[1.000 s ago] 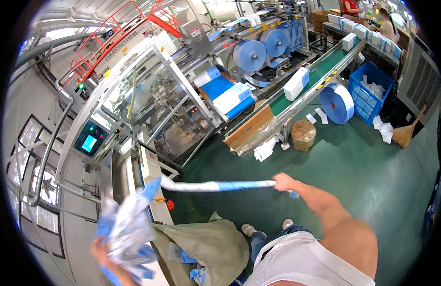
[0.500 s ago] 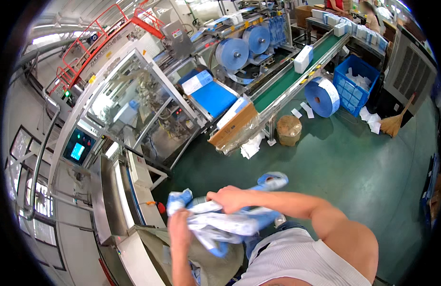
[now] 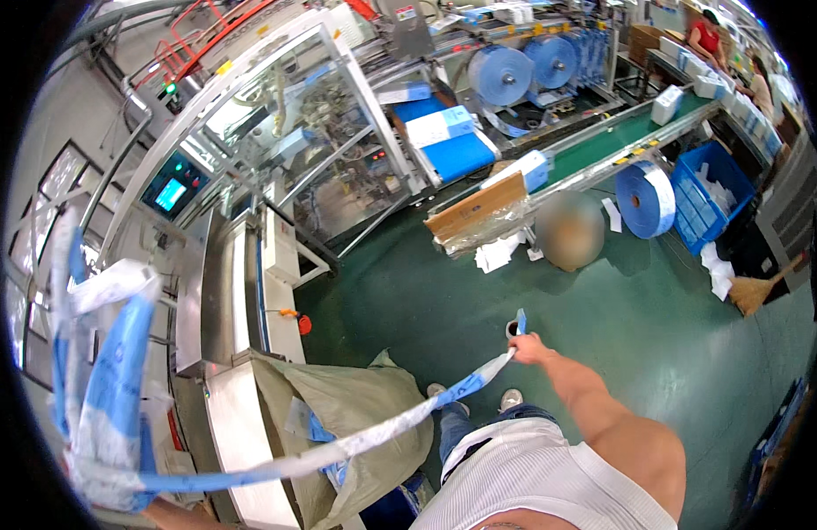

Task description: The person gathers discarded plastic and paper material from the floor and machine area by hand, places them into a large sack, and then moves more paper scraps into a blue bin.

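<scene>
A long strip of blue-and-white printed film point(image 3: 355, 442) stretches between my two hands, slightly twisted. On the far left, my left hand point(image 3: 156, 510) grips a loose bunch of the same film point(image 3: 117, 380), which hangs in loops and hides most of the fingers. My right hand point(image 3: 532, 349) is out over the floor, closed around the other end of the strip. A small ring with a dark centre point(image 3: 513, 329) shows just beyond its fingers. Below the strip stands a beige woven sack point(image 3: 373, 397), its mouth gaping, with blue-and-white film pieces inside.
A long white-and-steel machine bench point(image 3: 249, 442) runs along my left. Ahead are a glass-fronted machine point(image 3: 311, 150), a blue belt point(image 3: 457, 157) and a green conveyor point(image 3: 594, 152). A film roll point(image 3: 645, 200), a blue crate point(image 3: 704, 199) and a broom point(image 3: 751, 291) stand at the right. Two people work beyond.
My hands have moved apart, the left far to the left with the bunch, the right forward and right. The film bundled between them is now drawn out. My view has shifted too.
</scene>
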Available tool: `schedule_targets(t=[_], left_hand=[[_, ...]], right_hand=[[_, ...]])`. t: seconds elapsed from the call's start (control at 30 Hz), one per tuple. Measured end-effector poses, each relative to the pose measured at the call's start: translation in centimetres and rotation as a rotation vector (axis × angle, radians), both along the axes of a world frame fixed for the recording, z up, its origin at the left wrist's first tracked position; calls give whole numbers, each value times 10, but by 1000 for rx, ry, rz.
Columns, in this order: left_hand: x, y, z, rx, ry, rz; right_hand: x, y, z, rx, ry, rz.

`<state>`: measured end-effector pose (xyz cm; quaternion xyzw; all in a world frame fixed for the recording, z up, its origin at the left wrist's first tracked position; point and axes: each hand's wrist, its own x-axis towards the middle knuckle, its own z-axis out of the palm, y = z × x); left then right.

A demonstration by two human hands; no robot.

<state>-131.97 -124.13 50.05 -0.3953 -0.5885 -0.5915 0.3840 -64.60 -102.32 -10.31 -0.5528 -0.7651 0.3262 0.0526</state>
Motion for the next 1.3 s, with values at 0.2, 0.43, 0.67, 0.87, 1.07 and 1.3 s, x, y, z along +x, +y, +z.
schedule_targets(t=[0.2,0.43,0.67,0.87,1.07,1.3], left_hand=[[46,45,-61,-445,-250,-237],[286,165,-216,-1160,-477,-1156],[289,160,-245,-1310,2,-908],[273,146,-177,-1000,657,-763],[166,71,-63,-866,-77,-265],[20,-32,54,-63,286,-119]], right_hand=[[-7,82,80,-84,365,-360],[-156,54,308,181,440,210],[-152,28,320,181,557,304],[-163,14,288,57,526,342],[-105,11,114,53,253,289],[9,-40,-2,-159,-185,155]])
